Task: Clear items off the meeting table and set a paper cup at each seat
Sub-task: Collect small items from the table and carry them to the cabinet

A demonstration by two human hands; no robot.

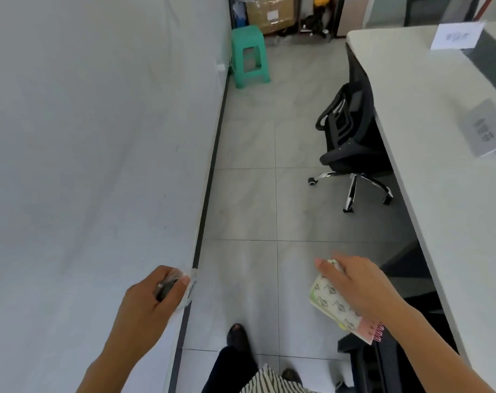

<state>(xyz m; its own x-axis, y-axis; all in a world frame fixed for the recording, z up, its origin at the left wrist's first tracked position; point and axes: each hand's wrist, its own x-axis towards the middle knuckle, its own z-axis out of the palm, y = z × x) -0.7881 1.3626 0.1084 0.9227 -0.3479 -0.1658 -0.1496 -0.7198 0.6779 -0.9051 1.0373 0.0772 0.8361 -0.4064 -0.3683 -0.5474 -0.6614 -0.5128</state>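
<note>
I am in the aisle between a white wall and the meeting table. My right hand grips a spiral notebook with a pale patterned cover and pink rings, held over the floor left of the table edge. My left hand holds a small dark object together with something thin and clear; blur hides what they are. On the table lie a white name card at the far end and a grey packet near the right edge. No paper cup is in view.
A black office chair is pushed under the table's left side. A green plastic stool stands by the wall ahead, with a cardboard box and clutter behind it. Grey floor tiles run between wall and table. My feet show at the bottom.
</note>
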